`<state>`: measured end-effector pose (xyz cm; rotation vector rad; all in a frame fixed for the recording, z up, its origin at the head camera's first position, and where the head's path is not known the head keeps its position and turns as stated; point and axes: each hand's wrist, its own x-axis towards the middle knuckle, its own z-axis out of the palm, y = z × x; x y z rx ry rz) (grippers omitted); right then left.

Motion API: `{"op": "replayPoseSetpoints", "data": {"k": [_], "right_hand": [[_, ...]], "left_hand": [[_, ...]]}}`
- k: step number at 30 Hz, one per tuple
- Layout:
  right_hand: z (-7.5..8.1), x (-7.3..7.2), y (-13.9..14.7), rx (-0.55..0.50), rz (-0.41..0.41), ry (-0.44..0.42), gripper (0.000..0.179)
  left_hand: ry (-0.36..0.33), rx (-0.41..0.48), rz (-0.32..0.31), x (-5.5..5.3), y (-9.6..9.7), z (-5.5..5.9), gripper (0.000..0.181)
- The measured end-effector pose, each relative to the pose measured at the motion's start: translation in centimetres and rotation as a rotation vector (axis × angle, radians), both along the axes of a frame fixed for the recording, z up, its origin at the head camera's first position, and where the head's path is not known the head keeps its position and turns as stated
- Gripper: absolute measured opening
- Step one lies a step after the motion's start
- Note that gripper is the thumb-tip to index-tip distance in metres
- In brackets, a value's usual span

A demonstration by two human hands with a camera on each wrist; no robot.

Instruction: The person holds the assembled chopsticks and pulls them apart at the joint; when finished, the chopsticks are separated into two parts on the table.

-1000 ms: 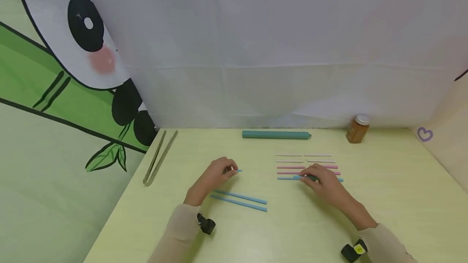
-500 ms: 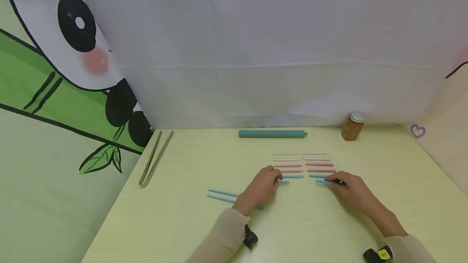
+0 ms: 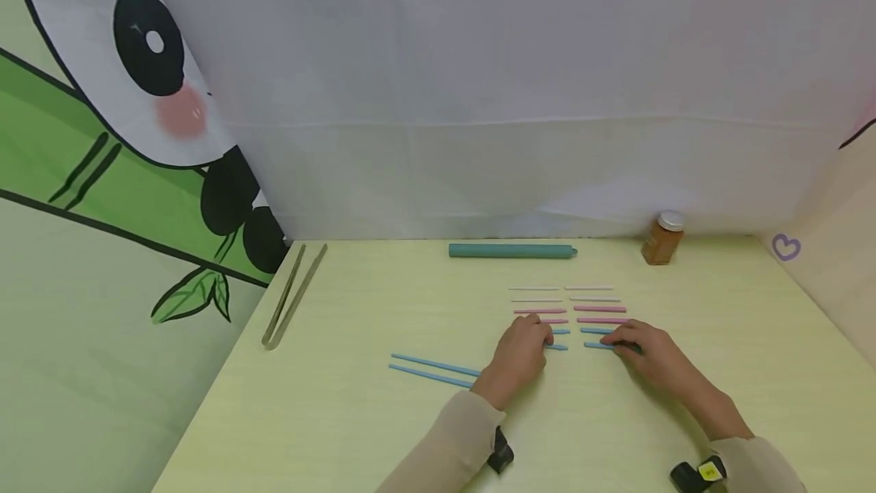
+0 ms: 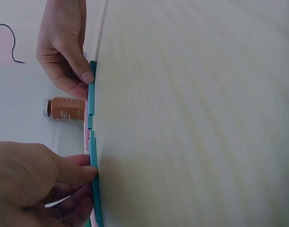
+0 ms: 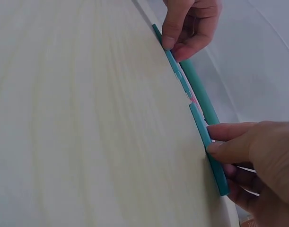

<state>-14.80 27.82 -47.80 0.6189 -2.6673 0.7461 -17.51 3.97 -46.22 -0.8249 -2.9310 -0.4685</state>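
My left hand (image 3: pixel 518 352) pinches a short blue stick (image 4: pixel 93 147) between thumb and fingers, at the front of the left column of sticks. Opposite it, my right hand (image 3: pixel 650 352) pinches another blue stick (image 5: pixel 199 122) at the front of the right column. Both sticks lie roughly end to end with a gap between their tips, low over the table. Behind them are more blue sticks (image 3: pixel 595 330), pink sticks (image 3: pixel 600 309) and thin white sticks (image 3: pixel 591 287), laid in two columns. My fingers hide part of the held sticks.
Two longer blue sticks (image 3: pixel 434 363) lie left of my left hand, partly behind that wrist. Metal tongs (image 3: pixel 275 332) lie at the table's left edge. A green tube (image 3: pixel 513 251) and a brown jar with a silver lid (image 3: pixel 662 240) stand along the back, before a white cloth (image 3: pixel 438 97).
My left hand has come rightward from the table's middle with its blue stick to the left column. My right hand has moved slightly right and away from the column with its own blue stick.
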Motion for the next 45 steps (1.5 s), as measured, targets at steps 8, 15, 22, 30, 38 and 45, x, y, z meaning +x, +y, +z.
{"op": "replayPoseSetpoints", "data": {"k": [8,15,22,30,38,45], "right_hand": [[0.1,-0.1,-0.3,0.037,0.039,0.083,0.025],[1.4,-0.2,-1.8,0.034,0.038,0.175,0.029],[2.8,-0.1,-4.7,-0.02,0.093,0.146,0.029],[2.5,0.0,-8.4,-0.063,0.151,-0.03,0.023],[2.0,0.3,-12.4,-0.095,0.245,-0.215,0.02],[1.0,0.9,-15.2,-0.077,0.308,-0.316,0.023]], "left_hand": [[0.067,-0.059,-0.007,-0.2,0.4,-0.1,0.019],[0.049,0.092,0.0,0.4,-1.1,1.8,0.011],[-0.137,0.248,-0.039,1.0,-5.2,5.2,0.013],[-0.191,0.242,-0.009,0.6,-11.3,5.4,0.013],[-0.237,0.177,-0.037,-0.5,-17.7,3.9,0.013],[-0.272,0.111,-0.062,-0.8,-21.0,1.8,0.013]]}}
